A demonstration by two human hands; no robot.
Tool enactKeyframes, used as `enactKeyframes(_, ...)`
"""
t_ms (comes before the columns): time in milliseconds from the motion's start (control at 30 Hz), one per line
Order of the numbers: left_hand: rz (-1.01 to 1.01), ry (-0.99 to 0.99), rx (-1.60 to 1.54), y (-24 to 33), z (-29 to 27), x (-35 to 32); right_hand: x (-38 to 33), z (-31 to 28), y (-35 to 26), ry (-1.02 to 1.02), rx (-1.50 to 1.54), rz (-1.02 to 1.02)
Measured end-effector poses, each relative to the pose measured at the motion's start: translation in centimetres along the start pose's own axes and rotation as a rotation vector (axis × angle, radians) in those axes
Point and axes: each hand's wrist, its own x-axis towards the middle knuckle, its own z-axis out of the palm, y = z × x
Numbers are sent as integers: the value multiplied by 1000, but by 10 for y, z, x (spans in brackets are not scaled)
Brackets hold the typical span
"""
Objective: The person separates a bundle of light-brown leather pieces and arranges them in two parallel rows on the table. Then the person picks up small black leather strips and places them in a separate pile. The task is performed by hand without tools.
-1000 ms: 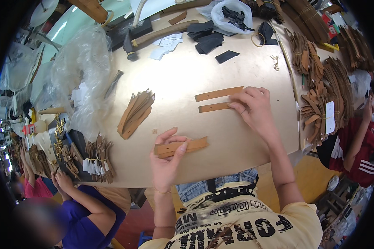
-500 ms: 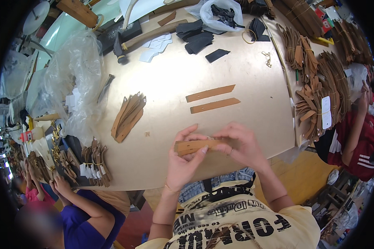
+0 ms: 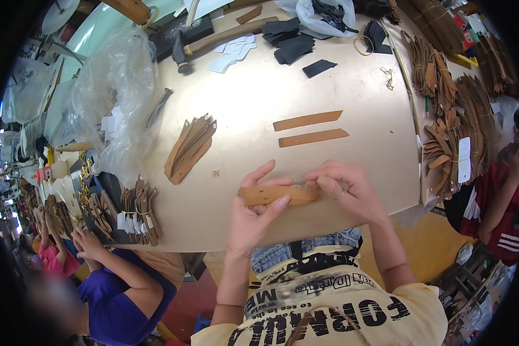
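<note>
My left hand [image 3: 252, 216] is closed round a small stack of tan leather strips [image 3: 262, 196], its thumb pressed on the near face. The strips have small slots and lie roughly crosswise over the table's near edge. At their right end is my right hand [image 3: 347, 190], thumb and fingers pinched together just off the leather. What is in that pinch, if anything, is too small to make out. Beyond my hands two single tan strips [image 3: 308, 120] with slanted ends lie side by side. A fanned bundle of brown leather strips [image 3: 190, 149] rests farther left.
A hammer [image 3: 181, 55], white paper pieces [image 3: 232, 53] and black pieces [image 3: 294, 51] lie along the far side. Clear plastic bags [image 3: 118, 98] are heaped at left. Tied strip bundles [image 3: 444, 127] line the right edge. A co-worker's arm [image 3: 112, 262] is at lower left.
My right thumb has come off the strips, and the fingers now pinch beside their right end. My left hand keeps its hold. The whole view has shifted slightly.
</note>
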Motion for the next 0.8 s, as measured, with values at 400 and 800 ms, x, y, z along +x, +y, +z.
enactKeyframes(400,20,41,128,-10,-2,0,-6,5,13,165,-168,-48)
enactKeyframes(800,87,207,129,-8,-30,-7,14,-9,-6,112,-631,-35)
